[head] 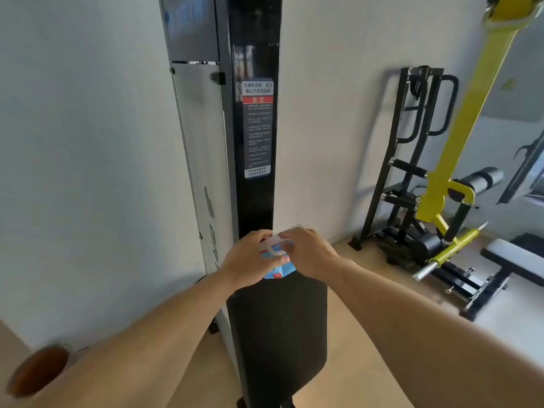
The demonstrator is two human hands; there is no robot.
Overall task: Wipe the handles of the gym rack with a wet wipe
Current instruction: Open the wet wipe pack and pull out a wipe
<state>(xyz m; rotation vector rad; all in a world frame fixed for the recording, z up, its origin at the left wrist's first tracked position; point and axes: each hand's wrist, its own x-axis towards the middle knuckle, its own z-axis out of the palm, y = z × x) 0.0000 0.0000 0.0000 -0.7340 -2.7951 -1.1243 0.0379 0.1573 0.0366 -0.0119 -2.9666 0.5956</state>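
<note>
Both hands meet in the middle of the view, held out in front of a tall black upright. The left hand (248, 257) curls around the left side of a small wet wipe packet (276, 256), fingers wrapped over its top edge. The right hand (309, 250) grips the packet from the right, its thumb and fingers pinching the white top flap — the blue and red lower corner of the packet shows beneath the hands. The packet is held in the air, not resting on any surface, just in front of the black column (254, 128) and above a wide black padded panel (279, 334) that runs down toward the near edge.

A warning label (257, 129) with a red band and small print sits on the column, above the hands. Left of the column a pale grey side panel (203, 160) stands against the white wall.

Far to the right, a black gym rack (412, 160) leans by the wall, with curved black handles (441, 107) near its top — well apart from the hands and the packet. Beside it, further right, a yellow lever arm (468, 113) slants down to a yellow-and-black machine base, with a black roller pad (482, 178) and a black bench (515, 260) on the pale wooden floor (368, 363).
</note>
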